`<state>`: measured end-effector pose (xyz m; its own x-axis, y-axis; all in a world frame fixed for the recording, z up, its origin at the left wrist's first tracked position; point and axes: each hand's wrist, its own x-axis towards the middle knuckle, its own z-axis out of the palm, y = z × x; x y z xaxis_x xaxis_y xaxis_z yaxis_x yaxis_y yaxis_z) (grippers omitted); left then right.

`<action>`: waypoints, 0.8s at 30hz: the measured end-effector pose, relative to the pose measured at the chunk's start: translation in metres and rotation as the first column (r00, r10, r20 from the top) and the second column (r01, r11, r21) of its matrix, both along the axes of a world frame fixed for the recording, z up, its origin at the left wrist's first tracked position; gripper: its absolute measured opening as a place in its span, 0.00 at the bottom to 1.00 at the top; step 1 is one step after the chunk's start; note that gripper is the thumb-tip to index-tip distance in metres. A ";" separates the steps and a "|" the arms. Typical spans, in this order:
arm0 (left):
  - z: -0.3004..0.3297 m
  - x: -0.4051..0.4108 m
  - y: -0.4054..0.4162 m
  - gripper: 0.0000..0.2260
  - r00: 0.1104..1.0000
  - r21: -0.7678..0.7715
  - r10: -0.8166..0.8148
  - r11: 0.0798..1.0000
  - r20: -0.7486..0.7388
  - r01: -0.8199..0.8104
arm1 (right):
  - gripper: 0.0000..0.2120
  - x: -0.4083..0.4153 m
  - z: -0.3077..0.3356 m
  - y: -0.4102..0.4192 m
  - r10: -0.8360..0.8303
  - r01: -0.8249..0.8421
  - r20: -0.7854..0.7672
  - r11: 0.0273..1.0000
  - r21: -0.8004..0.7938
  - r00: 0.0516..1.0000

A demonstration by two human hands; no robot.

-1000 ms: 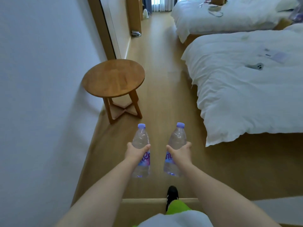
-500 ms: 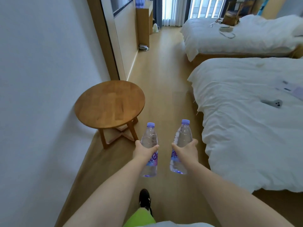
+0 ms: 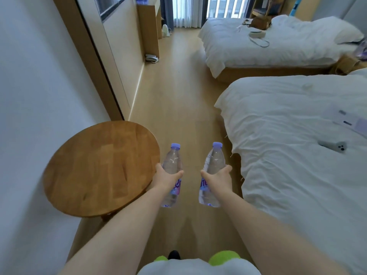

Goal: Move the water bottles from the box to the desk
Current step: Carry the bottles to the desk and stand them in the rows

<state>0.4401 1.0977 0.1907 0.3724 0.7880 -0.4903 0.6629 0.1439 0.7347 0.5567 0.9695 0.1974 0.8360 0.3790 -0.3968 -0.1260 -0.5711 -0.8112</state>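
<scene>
Above the wooden floor (image 3: 178, 100), between a round table (image 3: 99, 167) and the near bed (image 3: 288, 155), a person carries two clear bottles with purple caps and labels. The left hand (image 3: 165, 178) wraps its fingers around the left bottle (image 3: 172, 165); the right hand (image 3: 217, 178) grips the right bottle (image 3: 213, 161). Both bottles are held mid-air, roughly upright and apart. A second bed (image 3: 268, 44) stands beyond.

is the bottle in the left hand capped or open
Capped. The bottle gripped by the left hand has its purple cap on top.
</scene>
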 end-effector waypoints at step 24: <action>0.014 0.385 0.256 0.27 0.971 0.043 0.240 0.970 0.019 -0.241 | 0.30 0.397 0.002 0.290 0.220 -0.212 0.141 0.975 -0.064 0.965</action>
<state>0.8246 1.3542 0.2043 0.1757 0.8762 -0.4488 0.6030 0.2646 0.7526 0.9536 1.2591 0.1992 0.7867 0.5407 -0.2978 0.1229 -0.6101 -0.7828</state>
